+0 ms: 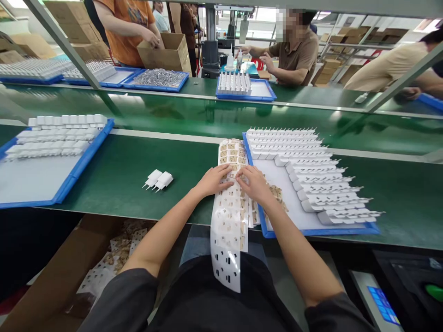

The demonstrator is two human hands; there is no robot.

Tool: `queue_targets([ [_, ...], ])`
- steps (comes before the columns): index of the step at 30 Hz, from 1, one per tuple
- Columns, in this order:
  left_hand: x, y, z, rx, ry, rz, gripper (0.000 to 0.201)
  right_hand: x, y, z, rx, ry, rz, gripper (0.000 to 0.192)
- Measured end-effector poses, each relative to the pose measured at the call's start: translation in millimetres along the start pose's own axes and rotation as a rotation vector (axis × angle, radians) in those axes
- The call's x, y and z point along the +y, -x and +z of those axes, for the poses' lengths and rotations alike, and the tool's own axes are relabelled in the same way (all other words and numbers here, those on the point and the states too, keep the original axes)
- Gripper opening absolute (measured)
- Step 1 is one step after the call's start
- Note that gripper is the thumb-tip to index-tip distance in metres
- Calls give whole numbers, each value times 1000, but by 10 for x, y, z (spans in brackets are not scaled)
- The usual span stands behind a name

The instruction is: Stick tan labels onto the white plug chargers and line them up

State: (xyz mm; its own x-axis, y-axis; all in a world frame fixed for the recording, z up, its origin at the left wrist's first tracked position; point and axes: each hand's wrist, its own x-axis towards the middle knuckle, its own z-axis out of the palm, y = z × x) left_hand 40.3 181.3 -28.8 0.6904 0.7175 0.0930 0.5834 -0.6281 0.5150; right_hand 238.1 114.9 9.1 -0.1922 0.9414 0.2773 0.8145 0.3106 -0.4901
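A long white label sheet (230, 216) with small tan stickers lies across the green bench and hangs over its front edge onto my lap. My left hand (212, 180) rests on the sheet's upper part, fingers bent and pressing it. My right hand (254, 182) meets it from the right, fingertips pinching at a sticker near the sheet's middle. Two white plug adapters (158, 180) lie loose on the mat to the left of my left hand. Right of my hands, a blue tray (311, 230) holds several rows of white adapters (304, 170).
A second blue tray (65, 184) with adapter rows sits at the left. A cardboard box (51, 281) with used sheets stands below the bench. Beyond the conveyor, other people work at further blue trays (268, 94) and a carton (169, 53). A screen (382, 304) is at lower right.
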Motion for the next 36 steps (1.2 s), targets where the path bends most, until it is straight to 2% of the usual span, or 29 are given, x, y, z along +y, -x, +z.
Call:
queue_targets([
  [2, -5, 18, -8, -8, -6, 0, 65, 22, 204, -128, 78, -114, -21, 11],
  [5, 41, -43, -34, 38, -49, -17, 58, 107, 581, -258, 200, -217, 37, 12],
  [7, 147, -206, -41, 138, -81, 1, 49, 178, 803, -275, 259, -237, 87, 11],
  [10, 457, -633, 30, 282, -125, 112, 40, 263, 1005, -232, 366, -212, 118, 11],
  [12, 728, -964, 147, 313, -180, 166, 44, 297, 1052, -198, 407, -192, 104, 10],
  [16, 1177, -1516, 455, 307, -276, 151, 64, 348, 1036, -177, 397, -193, 55, 11],
  [18, 1301, -1674, 582, 309, -279, 155, 53, 373, 1015, -187, 395, -203, 44, 12],
  [21, 1401, -1741, 661, 329, -251, 139, 33, 387, 1001, -209, 420, -211, 49, 15],
  [25, 1454, -1593, 501, 314, -169, 174, 28, 385, 1022, -216, 455, -249, 65, 15],
  [27, 1443, -1401, 332, 292, -122, 205, 27, 399, 1040, -206, 476, -286, 88, 15],
  [29, 1389, -1096, 151, 273, 50, 209, 28, 423, 1056, -193, 482, -332, 120, 16],
  [33, 1149, -241, -80, 250, 896, 35, 48, 411, 1071, -167, 449, -467, 166, 17],
  [36, 954, 347, -65, 316, 1323, -161, 62, 234, 1068, -126, 440, -614, 163, 14],
])
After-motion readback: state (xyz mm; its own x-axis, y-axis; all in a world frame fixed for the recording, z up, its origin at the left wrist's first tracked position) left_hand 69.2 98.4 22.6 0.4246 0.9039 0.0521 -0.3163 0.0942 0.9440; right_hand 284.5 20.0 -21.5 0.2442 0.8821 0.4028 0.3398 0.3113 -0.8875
